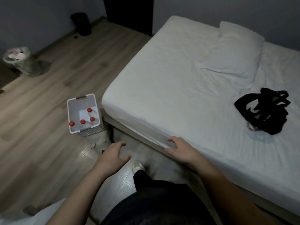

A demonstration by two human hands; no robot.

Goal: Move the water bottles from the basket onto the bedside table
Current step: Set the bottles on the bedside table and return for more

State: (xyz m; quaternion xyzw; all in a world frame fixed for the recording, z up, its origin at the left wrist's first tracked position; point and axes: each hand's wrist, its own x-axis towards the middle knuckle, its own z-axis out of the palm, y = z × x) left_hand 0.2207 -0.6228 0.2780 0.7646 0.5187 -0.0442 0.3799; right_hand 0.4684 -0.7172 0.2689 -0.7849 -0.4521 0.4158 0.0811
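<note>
Far L on the wood floor point(48, 95): a round mesh hamper point(16, 60) w/ pale and pinkish stuff inside. Behind it, by the back wall, a black bin point(81, 23).

Next, the white basket point(90, 131) stands upright on the floor just beside the bed's near corner. Inside it are four water bottles point(82, 121), upright w/ red caps up: three in a row along the near side, one behind them toward the R. All four are in the basket, none lifted out.

L hand point(113, 154) hangs in the air nearer the camera than the basket, apart from it, palm down, fingers loosely bent and spread, holding nothing.

Below & between the hands, one light shoe point(137, 165) on pale floor tiles, dark trouser leg above it.

R hand point(180, 148) is over the bed's near edge, palm down, fingers loosely curled, nothing in it; can't tell if it touches the edge.

The bed point(162, 86) fills the R side, white sheet, wrinkled. White pillow point(233, 51) at the far R end. Near the R edge, a black tangle of straps point(263, 109) lies on the sheet; can't make out what it is.
</note>
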